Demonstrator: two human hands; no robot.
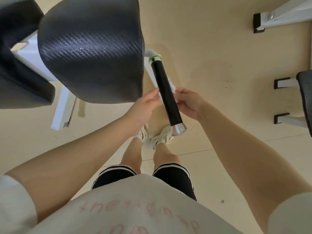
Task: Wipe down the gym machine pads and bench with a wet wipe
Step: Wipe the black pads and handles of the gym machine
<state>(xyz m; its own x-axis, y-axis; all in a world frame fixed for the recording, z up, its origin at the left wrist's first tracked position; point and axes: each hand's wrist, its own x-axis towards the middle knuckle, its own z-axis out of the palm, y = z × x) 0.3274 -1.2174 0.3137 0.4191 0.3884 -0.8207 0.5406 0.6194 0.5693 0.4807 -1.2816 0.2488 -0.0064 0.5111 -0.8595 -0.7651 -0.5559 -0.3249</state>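
We saw a white wet wipe [172,87] only in small part: a bright folded scrap showing on either side of a glossy black cylindrical machine handle [166,93], most of it hidden behind that handle. The handle itself ran slantwise, with a green-and-chrome collar [155,58] at its far end, where it joined a white tube, and a flared chrome cap [179,130] at its near end.

Our left hand [145,108] reached to the handle's left side, palm turned inward, its fingers fairly straight and their tips laid on the edge of the wipe against the handle. Our right hand [189,103] came in from the handle's right side with its fingers curled, pinching the wipe's other edge close against the black grip. Both forearms were bare, rising from white sleeves.

The wipe thus sat about midway along the handle, wrapped behind it, between the two hands and touching both. How far it went round the back we could not tell.

Left of the handle, and just beside it, bulked a large black seat pad with a carbon-weave texture [91,48], carried on a white metal frame [63,109]. Directly below the handle's chrome cap stood our pale trainers [160,136] on the beige tiled floor [219,56].
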